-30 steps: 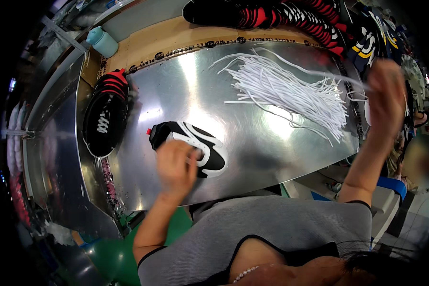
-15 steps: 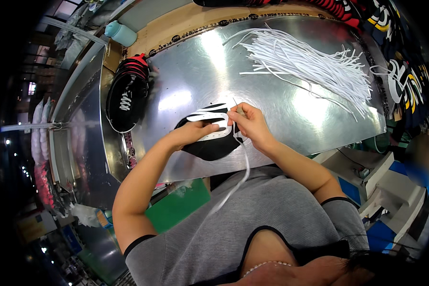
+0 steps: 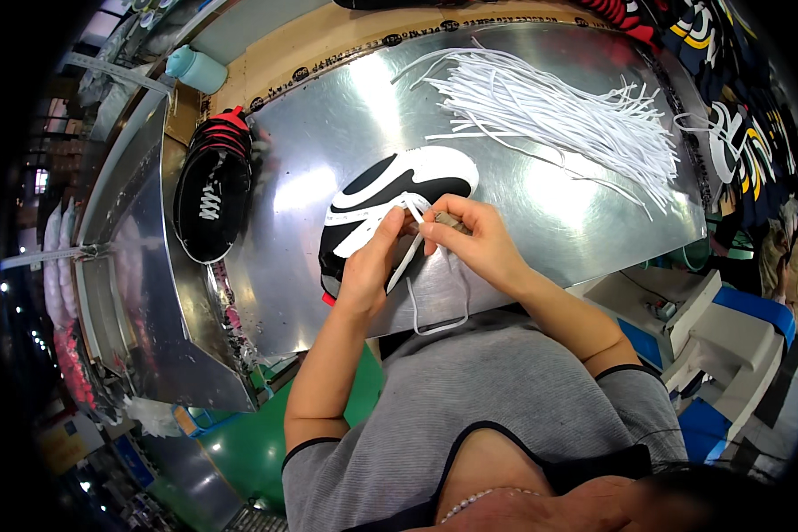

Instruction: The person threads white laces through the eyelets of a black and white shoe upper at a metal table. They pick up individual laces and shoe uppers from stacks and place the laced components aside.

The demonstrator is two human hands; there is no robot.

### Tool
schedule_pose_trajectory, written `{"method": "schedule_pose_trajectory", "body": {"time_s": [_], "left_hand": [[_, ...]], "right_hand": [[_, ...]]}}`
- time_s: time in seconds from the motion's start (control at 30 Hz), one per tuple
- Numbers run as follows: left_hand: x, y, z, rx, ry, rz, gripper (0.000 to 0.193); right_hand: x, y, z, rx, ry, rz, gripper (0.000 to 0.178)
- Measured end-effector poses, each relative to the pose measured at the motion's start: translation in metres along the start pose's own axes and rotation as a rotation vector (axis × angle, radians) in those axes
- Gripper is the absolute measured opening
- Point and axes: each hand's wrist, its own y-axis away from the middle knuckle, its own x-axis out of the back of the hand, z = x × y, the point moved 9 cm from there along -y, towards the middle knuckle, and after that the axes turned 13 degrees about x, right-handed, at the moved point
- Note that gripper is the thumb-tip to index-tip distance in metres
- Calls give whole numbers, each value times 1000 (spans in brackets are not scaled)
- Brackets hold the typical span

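A black and white shoe (image 3: 457, 166) rests tilted on the metal table, its toe toward the far right and a red patch at its heel. My left hand (image 3: 370, 268) grips the shoe at the lacing edge, thumb up by the eyelets. At that same edge, the thumb and forefinger of my right hand (image 3: 481, 241) pinch a white shoelace. A length of the shoelace (image 3: 466, 306) hangs below my hands in a loose loop over the table's near edge. Something beige is wrapped around or tucked by a right finger; what it is I cannot make out.
A bundle of white laces (image 3: 554, 115) lies on the metal table (image 3: 315, 133) at the far right. One black shoe with red laces (image 3: 213, 195) stands at the left. Beyond it is a light blue bottle (image 3: 197, 69). More dark shoes (image 3: 758, 160) are piled at the right edge.
The shoe has been turned and tipped, so its side and white toe now show. My left hand has shifted its hold with the thumb upward. The hanging lace now forms a loop.
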Motion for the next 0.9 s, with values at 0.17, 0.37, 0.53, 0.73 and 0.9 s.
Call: {"method": "schedule_pose_trajectory", "body": {"time_s": [0.17,0.37,0.53,0.73,0.9], "left_hand": [[7,7,14,-217,-96,117,28],[5,17,23,-249,-147,281,19],[7,15,19,-224,-193,229,17],[5,19,21,-277,-331,257,13],[-5,23,27,-417,-458,290,13]], "right_hand": [[-1,-1,5,35,6,40,12],[-4,3,5,-24,203,-14,13],[-3,14,-14,206,206,89,18],[9,12,-19,174,326,13,12],[12,11,-14,234,374,0,11]]}}
